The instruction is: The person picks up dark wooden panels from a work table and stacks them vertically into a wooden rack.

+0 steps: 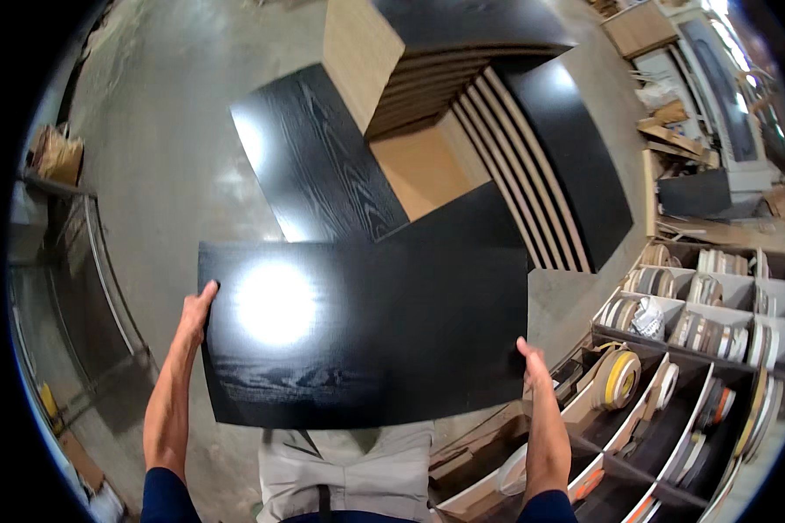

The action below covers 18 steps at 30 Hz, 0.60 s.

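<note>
A wide black wood-grain panel [410,340] is held level in front of my body, with a bright glare on its left half. My left hand [199,307] grips its left edge, thumb on top and the other fingers hidden underneath. On the opposite short edge, my right hand [532,362] has the same hold, lower down. Beyond the panel lie more black panels in stacks: a grained one [318,152] at left and a slatted-looking stack [584,166] at right with pale edges showing. Between them is a light brown board surface [432,170].
A divided rack [619,436] full of edging-tape rolls stands close on my right. Left of me is a metal-framed cart [96,261]. Wood offcuts [685,144] lie at the far right. A tall black-topped stack [471,26] rises at the back on the concrete floor [174,113].
</note>
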Each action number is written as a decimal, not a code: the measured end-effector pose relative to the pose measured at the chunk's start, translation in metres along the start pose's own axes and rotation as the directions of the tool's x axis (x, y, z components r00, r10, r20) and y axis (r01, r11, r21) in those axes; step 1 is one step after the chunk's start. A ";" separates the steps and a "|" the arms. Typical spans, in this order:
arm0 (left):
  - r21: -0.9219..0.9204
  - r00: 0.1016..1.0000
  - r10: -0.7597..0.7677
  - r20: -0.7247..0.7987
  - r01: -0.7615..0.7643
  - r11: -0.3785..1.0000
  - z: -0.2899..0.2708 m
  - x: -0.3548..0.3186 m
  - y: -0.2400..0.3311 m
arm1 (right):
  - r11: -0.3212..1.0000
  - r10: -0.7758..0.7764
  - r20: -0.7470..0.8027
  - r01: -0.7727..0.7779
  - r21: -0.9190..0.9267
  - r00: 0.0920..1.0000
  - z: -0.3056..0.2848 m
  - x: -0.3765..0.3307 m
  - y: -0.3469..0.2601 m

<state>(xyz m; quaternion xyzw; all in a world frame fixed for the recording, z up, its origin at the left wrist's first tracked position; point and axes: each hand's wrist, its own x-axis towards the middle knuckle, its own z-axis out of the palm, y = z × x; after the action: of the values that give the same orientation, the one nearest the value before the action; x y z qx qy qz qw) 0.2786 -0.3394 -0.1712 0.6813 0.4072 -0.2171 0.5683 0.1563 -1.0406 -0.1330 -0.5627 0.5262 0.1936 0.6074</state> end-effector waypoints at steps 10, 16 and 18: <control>-0.254 0.960 -0.130 -0.249 0.065 0.965 0.172 0.030 -0.175 | 0.914 -0.137 0.058 0.149 -0.378 0.989 -0.047 0.271 -0.077; -0.362 0.949 -0.173 -0.265 0.068 0.929 0.215 0.029 -0.241 | 0.846 -0.235 0.049 0.229 -0.481 0.971 -0.029 0.303 -0.116; -0.383 0.951 -0.165 -0.261 0.055 0.922 0.228 0.027 -0.238 | 0.859 -0.312 -0.009 0.278 -0.430 0.950 -0.040 0.312 -0.120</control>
<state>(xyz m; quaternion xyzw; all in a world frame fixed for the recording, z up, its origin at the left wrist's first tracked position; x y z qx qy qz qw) 0.1415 -0.5421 -0.3931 0.5615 0.5573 -0.0664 0.6081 0.3551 -1.2222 -0.3353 -0.7618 0.4026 0.1858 0.4722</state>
